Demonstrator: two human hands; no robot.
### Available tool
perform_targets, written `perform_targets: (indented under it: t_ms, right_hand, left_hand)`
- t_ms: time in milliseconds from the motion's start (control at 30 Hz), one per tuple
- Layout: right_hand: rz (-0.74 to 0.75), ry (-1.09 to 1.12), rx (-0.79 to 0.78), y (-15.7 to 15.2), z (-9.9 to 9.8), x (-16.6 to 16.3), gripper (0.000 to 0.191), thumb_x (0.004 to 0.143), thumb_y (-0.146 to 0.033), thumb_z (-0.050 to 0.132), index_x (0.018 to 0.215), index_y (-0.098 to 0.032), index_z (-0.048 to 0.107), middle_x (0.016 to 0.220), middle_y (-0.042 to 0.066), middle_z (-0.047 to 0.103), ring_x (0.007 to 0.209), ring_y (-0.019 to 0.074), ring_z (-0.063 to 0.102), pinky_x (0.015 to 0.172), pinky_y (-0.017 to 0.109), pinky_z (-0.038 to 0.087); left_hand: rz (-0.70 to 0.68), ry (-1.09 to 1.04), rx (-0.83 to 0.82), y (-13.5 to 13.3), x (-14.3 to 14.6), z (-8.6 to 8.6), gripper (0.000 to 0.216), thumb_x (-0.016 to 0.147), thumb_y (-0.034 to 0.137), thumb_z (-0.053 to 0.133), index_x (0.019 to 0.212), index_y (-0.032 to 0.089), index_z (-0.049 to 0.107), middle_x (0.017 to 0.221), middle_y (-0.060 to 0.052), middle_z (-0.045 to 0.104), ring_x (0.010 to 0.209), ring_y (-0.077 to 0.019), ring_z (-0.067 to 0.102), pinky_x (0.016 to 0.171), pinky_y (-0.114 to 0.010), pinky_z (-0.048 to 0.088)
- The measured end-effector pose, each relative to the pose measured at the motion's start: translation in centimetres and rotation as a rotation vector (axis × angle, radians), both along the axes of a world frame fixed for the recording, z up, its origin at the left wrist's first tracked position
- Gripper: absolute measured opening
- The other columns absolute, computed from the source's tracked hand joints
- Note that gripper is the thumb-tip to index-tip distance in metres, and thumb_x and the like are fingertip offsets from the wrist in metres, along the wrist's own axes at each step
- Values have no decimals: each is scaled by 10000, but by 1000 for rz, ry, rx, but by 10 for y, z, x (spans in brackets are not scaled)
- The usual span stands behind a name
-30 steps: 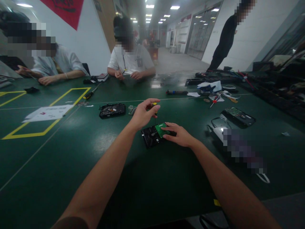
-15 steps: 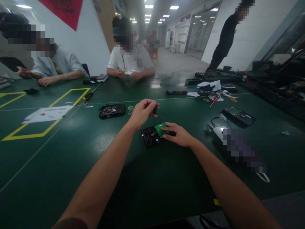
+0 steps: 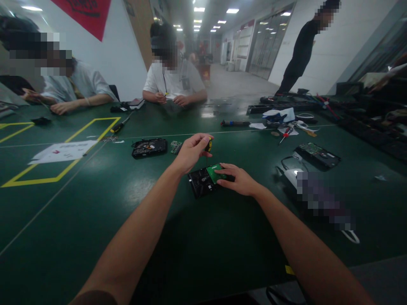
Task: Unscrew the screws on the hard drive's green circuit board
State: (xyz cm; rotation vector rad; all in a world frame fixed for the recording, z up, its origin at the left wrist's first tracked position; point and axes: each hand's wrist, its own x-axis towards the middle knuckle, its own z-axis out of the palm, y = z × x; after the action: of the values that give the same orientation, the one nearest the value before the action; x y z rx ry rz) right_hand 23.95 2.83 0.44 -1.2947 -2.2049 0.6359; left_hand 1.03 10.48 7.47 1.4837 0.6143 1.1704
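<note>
A hard drive (image 3: 201, 183) lies on the green tabletop before me, its green circuit board (image 3: 214, 173) facing up. My left hand (image 3: 194, 149) is closed around the black and yellow handle of a screwdriver (image 3: 208, 144). The thin shaft points down at the drive's far edge; its tip is too small to make out. From the right, my right hand (image 3: 235, 178) grips the drive, fingers and thumb across the board and its right side, which they partly hide.
Left of my hands lie another hard drive (image 3: 149, 148) and a pile of small metal parts (image 3: 176, 147). A third hard drive (image 3: 318, 155) and a white cabled device (image 3: 291, 174) are at right. Beyond are a red screwdriver (image 3: 286, 134), a yellow-handled screwdriver (image 3: 117, 127) and seated people.
My left hand has turned the screwdriver handle slightly, so its yellow part now shows. My right hand and the hard drive stay in place.
</note>
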Motion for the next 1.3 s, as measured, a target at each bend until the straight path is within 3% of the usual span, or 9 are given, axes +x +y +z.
perform_targets:
  t_ms: [200,433,667,1000,1200,1300]
  right_hand:
    - [-4,-18,12,0,-1,1,520,930,-589,677,1389,-343,679,1590,89,507,1490,330,438,1226,572,325]
    - [-4,8,5,0,0,0,507,925,-579,688,1375,-343,689,1586,80,513,1485,326,446,1227,570,329]
    - [5,3,11,0,1,0,518,929,-568,689,1387,-324,684,1589,107,506,1489,331,440,1225,566,327]
    - [4,-4,13,-1,1,0,518,934,-570,681,1392,-329,676,1589,106,506,1489,322,441,1225,570,321]
    - [-11,19,8,-2,1,0,489,924,-569,693,1364,-356,693,1582,69,520,1490,325,438,1225,587,319]
    - [-11,14,-3,-1,2,-1,497,924,-575,691,1371,-357,689,1587,65,514,1490,325,438,1232,580,314]
  left_hand:
    - [76,19,23,1,1,-2,315,875,391,793,987,163,606,942,-62,682,826,-146,650,598,-223,598]
    - [37,38,81,1,-1,-1,347,897,385,766,1162,196,648,878,-23,619,839,-149,644,601,-225,616]
    - [31,25,6,-1,0,1,303,929,471,715,1039,189,713,912,-44,619,821,-138,614,626,-238,629]
    - [103,82,103,-3,0,2,305,829,389,830,932,179,633,818,-3,608,634,-89,572,496,-185,543]
    - [43,109,102,-4,-1,5,331,874,381,784,1097,183,640,887,-25,663,717,-116,624,547,-213,582]
    - [9,79,78,-5,-1,7,314,927,374,721,1157,200,595,960,-51,700,855,-163,675,568,-230,596]
